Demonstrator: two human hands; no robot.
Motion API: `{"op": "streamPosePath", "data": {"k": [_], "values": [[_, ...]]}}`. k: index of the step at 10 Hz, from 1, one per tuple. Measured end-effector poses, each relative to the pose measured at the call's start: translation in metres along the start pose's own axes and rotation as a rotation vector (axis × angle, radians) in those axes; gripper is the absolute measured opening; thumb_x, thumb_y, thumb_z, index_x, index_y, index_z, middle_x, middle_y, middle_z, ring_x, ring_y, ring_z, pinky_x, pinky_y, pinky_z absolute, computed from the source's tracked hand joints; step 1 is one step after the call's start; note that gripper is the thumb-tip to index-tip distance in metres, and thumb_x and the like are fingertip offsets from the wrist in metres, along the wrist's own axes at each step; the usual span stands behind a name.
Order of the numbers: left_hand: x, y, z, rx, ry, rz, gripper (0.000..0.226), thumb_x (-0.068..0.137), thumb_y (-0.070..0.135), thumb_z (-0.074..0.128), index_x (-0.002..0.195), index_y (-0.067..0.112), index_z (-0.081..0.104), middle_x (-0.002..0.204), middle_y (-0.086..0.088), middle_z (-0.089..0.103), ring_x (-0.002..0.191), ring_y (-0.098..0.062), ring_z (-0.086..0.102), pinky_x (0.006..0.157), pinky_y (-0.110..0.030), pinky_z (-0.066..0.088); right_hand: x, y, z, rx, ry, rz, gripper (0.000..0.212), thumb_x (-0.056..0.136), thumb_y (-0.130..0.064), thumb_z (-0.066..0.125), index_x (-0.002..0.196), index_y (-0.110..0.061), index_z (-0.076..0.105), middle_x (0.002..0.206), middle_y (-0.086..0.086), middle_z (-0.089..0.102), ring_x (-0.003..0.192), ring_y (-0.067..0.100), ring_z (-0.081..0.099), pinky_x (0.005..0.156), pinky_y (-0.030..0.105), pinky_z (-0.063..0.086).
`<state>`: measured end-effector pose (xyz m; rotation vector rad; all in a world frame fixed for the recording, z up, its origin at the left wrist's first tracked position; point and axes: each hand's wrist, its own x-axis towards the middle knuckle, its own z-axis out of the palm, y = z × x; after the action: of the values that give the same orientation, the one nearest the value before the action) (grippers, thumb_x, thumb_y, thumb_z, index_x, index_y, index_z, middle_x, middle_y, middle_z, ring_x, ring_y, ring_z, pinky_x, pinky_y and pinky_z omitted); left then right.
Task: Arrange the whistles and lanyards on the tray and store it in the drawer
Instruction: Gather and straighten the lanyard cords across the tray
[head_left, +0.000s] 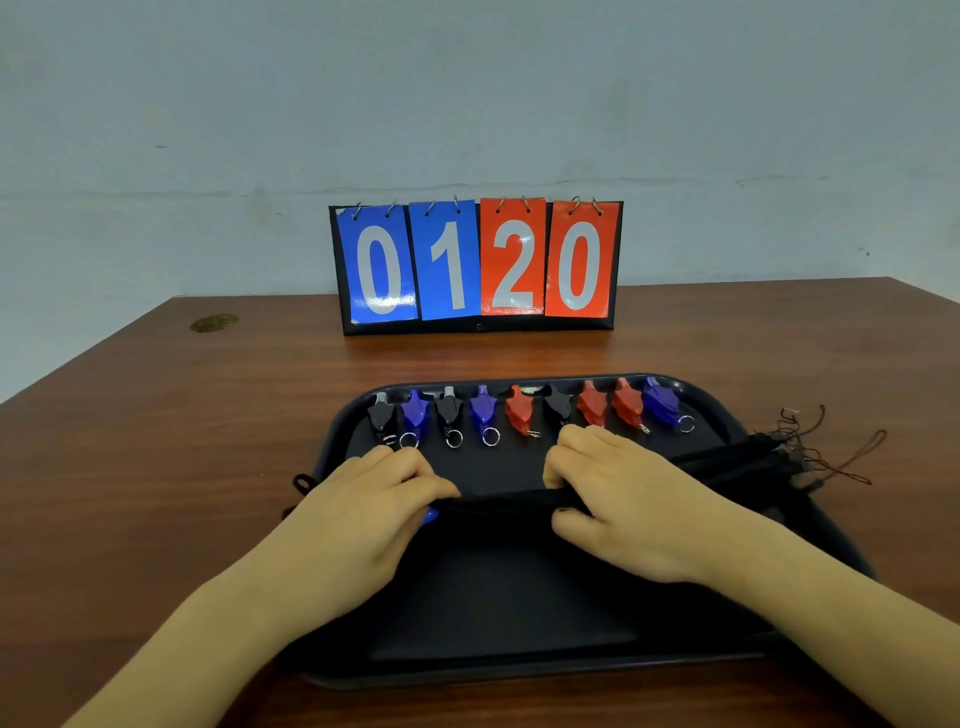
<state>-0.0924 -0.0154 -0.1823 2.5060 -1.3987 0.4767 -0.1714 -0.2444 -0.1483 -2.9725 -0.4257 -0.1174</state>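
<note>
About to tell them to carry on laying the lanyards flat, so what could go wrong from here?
1. The right hand sits close behind the row of whistles; sliding forward could knock the red ones out of line.
2. The lanyards trail thin cords past the tray rim on the right; those might snag when it goes into the drawer.

We see shiny plastic whistles (519, 410) with little metal rings (490, 437) on a smooth, dark plastic tray (519, 597). The black lanyards (727, 465) look like soft cloth. The table (156, 441) is smooth brown wood.
</note>
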Motion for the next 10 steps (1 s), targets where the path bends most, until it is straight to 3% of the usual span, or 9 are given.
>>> {"op": "streamPosePath", "data": {"k": [1,2,3,5,6,7,8,9,10], "values": [[0.0,0.0,0.001,-0.086,-0.003,-0.027,0.025,0.084,0.019,0.047,0.106,0.03,0.05,0.094,0.011,0.054,0.083,-0.003,0.044,0.08,-0.024,0.036,-0.003,-0.003,-0.008,0.136,0.007,0.038,0.001,0.092,-0.027,0.039,0.091,-0.028,0.038,0.087,-0.007,0.05,0.081,0.011,0.044,0.07,0.023,0.034],[0.0,0.002,-0.003,-0.183,-0.02,-0.065,0.023,0.088,0.025,0.036,0.108,0.033,0.046,0.099,0.016,0.044,0.085,-0.004,0.048,0.079,-0.023,0.038,-0.004,-0.003,-0.01,0.232,-0.045,0.096,0.004,0.093,-0.026,0.037,0.095,-0.029,0.035,0.078,0.003,0.056,0.074,0.018,0.052,0.069,0.029,0.039],[0.001,0.003,-0.005,-0.21,-0.018,-0.077,0.026,0.086,0.021,0.037,0.106,0.037,0.042,0.097,0.02,0.036,0.076,-0.005,0.048,0.067,-0.023,0.043,-0.003,-0.002,-0.008,0.324,-0.075,0.115,0.011,0.09,-0.027,0.045,0.092,-0.034,0.035,0.077,0.005,0.06,0.064,0.013,0.053,0.062,0.029,0.042],[0.002,0.008,-0.01,-0.259,-0.05,-0.097,0.022,0.093,0.017,0.039,0.108,0.032,0.046,0.106,0.018,0.036,0.067,-0.019,0.057,0.061,-0.036,0.048,0.003,-0.002,-0.015,0.354,-0.077,0.164,0.013,0.082,-0.04,0.063,0.083,-0.027,0.062,0.077,-0.002,0.064,0.069,0.008,0.06,0.068,0.025,0.051],[0.0,0.008,-0.01,-0.38,-0.086,-0.155,0.021,0.095,0.028,0.033,0.11,0.039,0.044,0.107,0.023,0.045,0.088,-0.008,0.057,0.079,-0.034,0.047,0.009,-0.007,-0.025,0.562,-0.037,0.18,0.017,0.081,-0.034,0.065,0.074,-0.018,0.063,0.061,-0.005,0.056,0.055,0.007,0.051,0.057,0.019,0.043],[0.002,0.011,-0.019,-0.578,-0.115,-0.241,0.031,0.091,0.03,0.041,0.116,0.047,0.043,0.106,0.027,0.056,0.092,0.007,0.053,0.085,-0.026,0.043,0.015,-0.017,-0.047,0.765,-0.072,0.189,0.018,0.085,-0.021,0.063,0.08,-0.004,0.062,0.045,-0.007,0.044,0.04,0.006,0.039,0.046,0.016,0.036],[0.0,0.011,-0.031,-0.859,-0.075,-0.249,0.045,0.068,0.037,0.046,0.111,0.05,0.047,0.099,0.016,0.063,0.077,-0.009,0.056,0.079,-0.033,0.045,0.026,-0.033,-0.07,0.859,-0.054,0.127,0.018,0.086,-0.016,0.061,0.069,-0.011,0.06,0.043,-0.005,0.047,0.038,0.009,0.043,0.052,0.024,0.043],[0.0,0.013,-0.038,-0.998,-0.034,-0.232,0.037,0.067,0.029,0.06,0.104,0.029,0.058,0.082,0.012,0.063,0.071,-0.01,0.055,0.07,-0.024,0.043,0.041,-0.05,-0.093,0.876,-0.062,0.057,0.026,0.086,-0.017,0.061,0.06,-0.018,0.058,0.045,-0.003,0.054,0.04,0.01,0.05,0.061,0.026,0.051],[0.002,0.015,-0.046,-1.13,0.149,-0.352,0.007,0.076,0.031,0.069,0.077,0.024,0.068,0.063,0.015,0.058,0.062,0.002,0.052,0.065,-0.01,0.039,0.072,-0.062,-0.105,0.806,-0.047,0.041,0.023,0.089,-0.017,0.059,0.065,-0.017,0.058,0.045,-0.008,0.057,0.041,0.002,0.053,0.056,0.022,0.048]]}}
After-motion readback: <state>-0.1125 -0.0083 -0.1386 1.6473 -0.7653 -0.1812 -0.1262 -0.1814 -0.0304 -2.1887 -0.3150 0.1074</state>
